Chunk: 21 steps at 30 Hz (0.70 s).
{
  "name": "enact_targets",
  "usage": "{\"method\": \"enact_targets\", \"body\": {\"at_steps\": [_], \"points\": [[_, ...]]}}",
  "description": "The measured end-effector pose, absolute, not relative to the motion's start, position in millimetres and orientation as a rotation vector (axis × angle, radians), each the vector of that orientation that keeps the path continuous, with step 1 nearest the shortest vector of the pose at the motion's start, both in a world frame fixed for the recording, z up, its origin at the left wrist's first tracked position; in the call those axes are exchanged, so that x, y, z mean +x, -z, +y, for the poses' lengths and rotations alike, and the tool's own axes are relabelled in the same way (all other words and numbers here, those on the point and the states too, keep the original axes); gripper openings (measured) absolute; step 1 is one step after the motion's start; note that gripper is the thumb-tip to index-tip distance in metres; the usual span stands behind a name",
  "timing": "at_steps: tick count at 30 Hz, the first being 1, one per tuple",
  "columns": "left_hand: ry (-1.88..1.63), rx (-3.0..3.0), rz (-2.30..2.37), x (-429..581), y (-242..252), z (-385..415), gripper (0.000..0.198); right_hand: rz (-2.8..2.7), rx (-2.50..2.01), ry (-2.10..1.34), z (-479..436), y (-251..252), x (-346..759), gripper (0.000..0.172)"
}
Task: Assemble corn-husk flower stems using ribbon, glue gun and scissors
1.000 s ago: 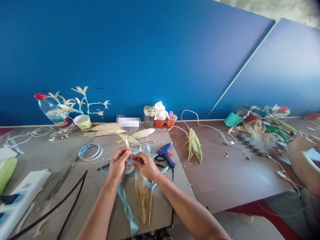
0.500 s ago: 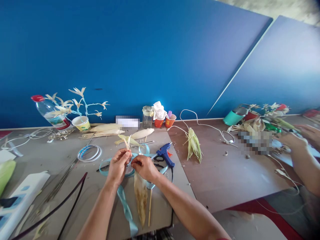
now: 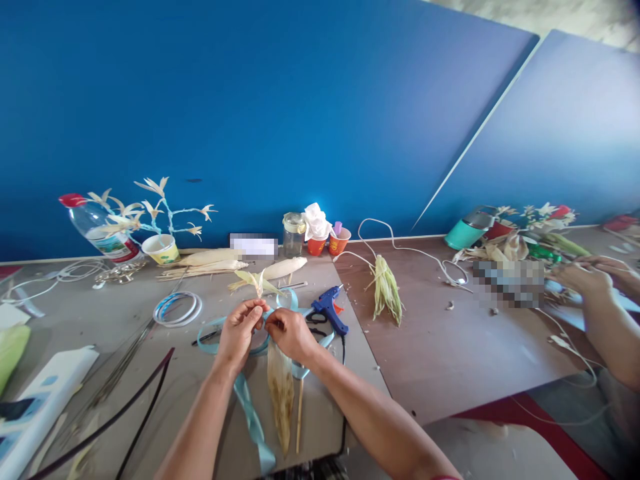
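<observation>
My left hand [image 3: 243,328] pinches the base of a small pale husk flower [image 3: 259,283], whose petals point up above the fingertips. Close beside it on the right, my right hand [image 3: 290,333] has its fingers pressed together; what they hold is too small to make out. Light blue ribbon [image 3: 253,423] hangs below my left hand, and more of it loops on the table behind both hands. A long brown-stained husk [image 3: 280,393] lies below my right hand, next to a thin stick [image 3: 299,417]. The blue glue gun [image 3: 330,310] rests just right of my hands.
Tape rings [image 3: 177,309], a power strip [image 3: 45,407] and wires lie left. Husk flowers in a paper cup [image 3: 161,249], a bottle [image 3: 103,230], a jar [image 3: 294,233] and red cups stand behind. A green husk bundle [image 3: 386,290] lies right; another person's hands [image 3: 590,280] work at far right.
The husk flower in my left hand has turned slightly, its petals now looking lower and more spread. Both my hands have barely moved. The other person's hands have shifted slightly.
</observation>
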<state>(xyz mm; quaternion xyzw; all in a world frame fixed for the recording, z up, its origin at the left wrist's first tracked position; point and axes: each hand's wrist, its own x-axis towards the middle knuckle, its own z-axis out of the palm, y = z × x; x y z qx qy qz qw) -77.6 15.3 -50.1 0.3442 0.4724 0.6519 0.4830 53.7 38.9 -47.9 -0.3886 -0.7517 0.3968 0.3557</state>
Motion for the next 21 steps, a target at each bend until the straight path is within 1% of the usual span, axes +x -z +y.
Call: {"method": "enact_targets", "body": {"at_steps": [5,16,21], "points": [[-1.587,0.839,1.156,-76.2,47.1,14.9,0.025,-1.985,-1.016,-0.955,38.5,49.1,54.1,0.014],[-1.634,0.8,1.138,-76.7,46.9,16.0,0.029,-2.098,-1.065,-0.835,37.9,51.1,52.7,0.013],[-1.617,0.803,1.149,-77.1,48.2,15.8,0.027,-2.119,-1.063,-0.815,38.0,52.8,53.1,0.014]]}}
